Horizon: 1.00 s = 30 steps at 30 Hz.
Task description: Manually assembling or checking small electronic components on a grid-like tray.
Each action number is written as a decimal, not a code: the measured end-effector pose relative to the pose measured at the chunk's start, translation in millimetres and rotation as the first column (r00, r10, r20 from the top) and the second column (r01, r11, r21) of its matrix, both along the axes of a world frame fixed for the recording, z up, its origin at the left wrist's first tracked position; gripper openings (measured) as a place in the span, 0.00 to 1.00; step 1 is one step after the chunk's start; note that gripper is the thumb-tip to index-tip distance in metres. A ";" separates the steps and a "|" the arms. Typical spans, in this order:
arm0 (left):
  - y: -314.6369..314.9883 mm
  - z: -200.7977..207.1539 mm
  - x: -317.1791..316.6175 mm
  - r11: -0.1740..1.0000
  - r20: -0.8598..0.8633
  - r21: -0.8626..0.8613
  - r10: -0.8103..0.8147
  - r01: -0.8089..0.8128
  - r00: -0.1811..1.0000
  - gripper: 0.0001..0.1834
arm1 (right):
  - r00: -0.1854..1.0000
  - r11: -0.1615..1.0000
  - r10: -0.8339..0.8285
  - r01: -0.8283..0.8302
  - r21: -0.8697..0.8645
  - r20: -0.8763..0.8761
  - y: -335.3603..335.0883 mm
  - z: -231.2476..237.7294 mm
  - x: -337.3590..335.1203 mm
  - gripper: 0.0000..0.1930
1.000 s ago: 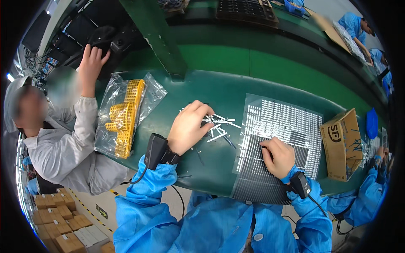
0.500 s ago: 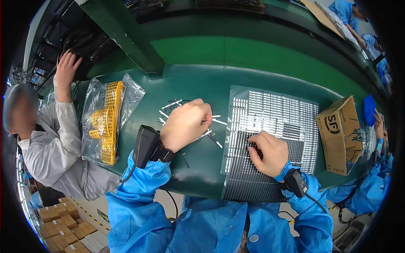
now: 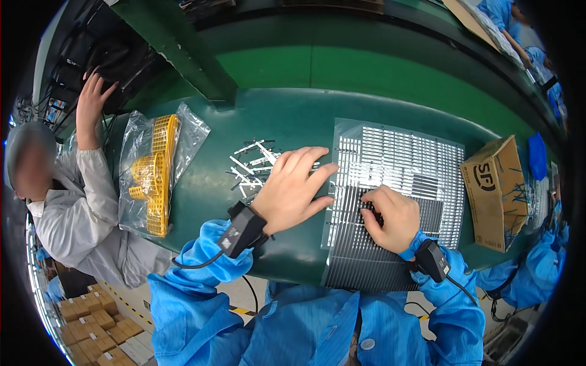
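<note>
A clear sheet (image 3: 349, 127) lies on the green table, covered with rows of narrow strips, white-and-black in the far part and dark grey in the near part. My left hand (image 3: 293, 190) is open with fingers spread, its fingertips at the sheet's left edge. Over the strips, my right hand (image 3: 392, 221) has its fingers curled and the thumb close to the forefinger; whatever is in the pinch is hidden. Beyond my left hand a loose pile of small white and black strips (image 3: 249, 163) lies on the table, partly covered by that hand.
Yellow perforated plastic pieces (image 3: 160, 177) in a clear bag lie at left, beside a person in a grey coat (image 3: 91, 213). To the right stands an open cardboard box (image 3: 488, 198) with thin blue pieces. A green post (image 3: 183, 52) rises behind the table.
My left hand has moved right and nearer from over the strip pile to the sheet's edge, and its fingers have spread from a closed pinch. My right hand has barely moved.
</note>
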<state>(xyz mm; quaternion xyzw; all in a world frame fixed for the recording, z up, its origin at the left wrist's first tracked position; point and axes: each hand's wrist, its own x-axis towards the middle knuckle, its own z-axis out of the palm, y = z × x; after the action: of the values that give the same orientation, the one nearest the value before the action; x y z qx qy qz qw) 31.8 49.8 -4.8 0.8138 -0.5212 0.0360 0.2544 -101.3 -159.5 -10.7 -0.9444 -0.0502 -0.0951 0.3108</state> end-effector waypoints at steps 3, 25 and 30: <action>13.1 -6.4 10.1 0.999 0.071 0.036 -0.034 0.032 0.997 0.21 | 1.000 1.000 -0.008 0.008 -0.009 0.007 -0.1 0.8 -1.4 0.09; 50.4 13.5 15.5 0.975 0.103 0.183 0.107 -0.125 0.989 0.05 | 1.000 1.000 0.023 -0.023 0.001 0.005 1.3 5.7 1.1 0.09; 47.8 22.4 15.7 0.956 0.261 0.234 0.116 -0.180 0.958 0.05 | 0.999 0.999 0.035 -0.035 -0.003 0.007 1.1 6.9 0.3 0.09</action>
<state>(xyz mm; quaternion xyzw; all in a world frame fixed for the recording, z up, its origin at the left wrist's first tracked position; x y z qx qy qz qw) 47.5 97.5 17.5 0.8660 -0.4860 0.0878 0.0780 -101.0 -158.4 -3.7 -0.9434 -0.0682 -0.0930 0.3109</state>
